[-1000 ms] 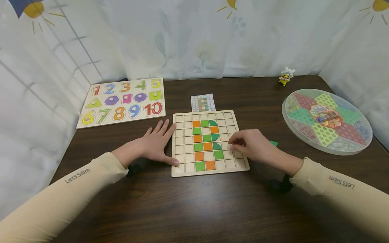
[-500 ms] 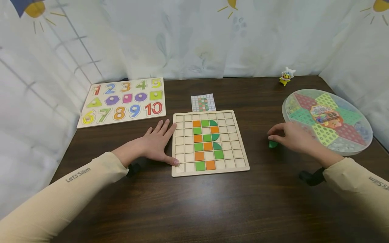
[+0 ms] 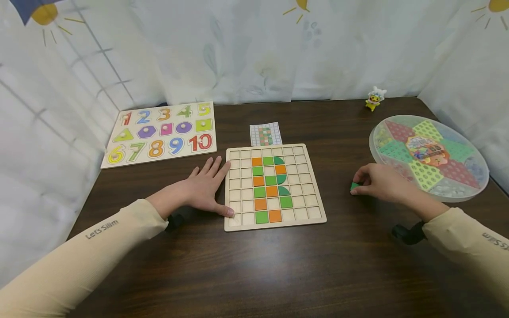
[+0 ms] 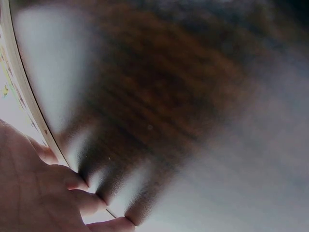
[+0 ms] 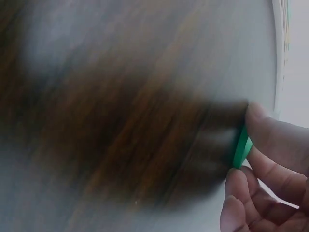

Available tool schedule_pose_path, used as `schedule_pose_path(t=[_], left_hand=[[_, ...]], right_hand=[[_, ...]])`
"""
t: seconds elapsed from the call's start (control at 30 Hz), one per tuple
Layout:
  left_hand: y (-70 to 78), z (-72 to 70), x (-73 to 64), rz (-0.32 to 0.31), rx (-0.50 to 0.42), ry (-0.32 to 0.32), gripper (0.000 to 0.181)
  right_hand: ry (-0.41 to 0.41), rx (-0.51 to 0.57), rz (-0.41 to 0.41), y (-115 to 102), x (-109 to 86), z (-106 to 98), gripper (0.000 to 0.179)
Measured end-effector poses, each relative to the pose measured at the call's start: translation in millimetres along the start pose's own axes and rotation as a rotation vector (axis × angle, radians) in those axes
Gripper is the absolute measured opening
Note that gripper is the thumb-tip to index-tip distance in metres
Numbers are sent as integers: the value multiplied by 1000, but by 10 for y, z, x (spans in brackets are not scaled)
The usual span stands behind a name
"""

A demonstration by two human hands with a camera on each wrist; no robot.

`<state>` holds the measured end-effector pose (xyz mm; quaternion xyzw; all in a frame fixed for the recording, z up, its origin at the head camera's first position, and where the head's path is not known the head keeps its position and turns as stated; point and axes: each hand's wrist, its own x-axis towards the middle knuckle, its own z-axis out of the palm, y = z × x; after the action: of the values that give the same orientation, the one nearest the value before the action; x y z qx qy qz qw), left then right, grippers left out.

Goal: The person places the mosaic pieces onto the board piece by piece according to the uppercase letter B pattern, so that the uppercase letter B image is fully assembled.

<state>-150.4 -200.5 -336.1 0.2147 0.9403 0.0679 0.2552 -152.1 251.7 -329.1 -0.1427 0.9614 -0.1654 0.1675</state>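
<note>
In the head view a wooden grid board (image 3: pixel 313 212) lies mid-table, with orange and green square tiles and darker green curved-edge tiles set in some of its cells. My left hand (image 3: pixel 204 189) rests flat with fingers spread at the board's left side, the thumb over its lower left corner. To the right of the board, my right hand (image 3: pixel 380 182) pinches a small green tile (image 3: pixel 354 186) between thumb and fingers, low over the table. The right wrist view shows this green tile (image 5: pixel 241 149) edge-on, its outline partly hidden by the fingers.
Just behind the board lies a small printed pattern card (image 3: pixel 265 134). A number-and-shape puzzle board (image 3: pixel 155 123) is at the back left. Beyond the right hand sits a round Chinese checkers set (image 3: pixel 427 157), with a little yellow-and-white figurine (image 3: pixel 374 99) behind it.
My right hand has moved right from the board to the green tile on the table and now pinches it. The left hand has stayed in place.
</note>
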Motion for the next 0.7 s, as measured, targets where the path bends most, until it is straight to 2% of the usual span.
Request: schedule_pose_path(t=[0.3,0.47,0.7], left_hand=[[4,-3,3,-1,-5,-4,134],[6,-3,1,-1,-3,-5,134],[2,2,3,-4,0,-4,134]], right_hand=[[43,46,-46,-79,3,66,24],[67,80,-90,-158,-7,103,14],[114,223,-181,-439,-34,170,10]])
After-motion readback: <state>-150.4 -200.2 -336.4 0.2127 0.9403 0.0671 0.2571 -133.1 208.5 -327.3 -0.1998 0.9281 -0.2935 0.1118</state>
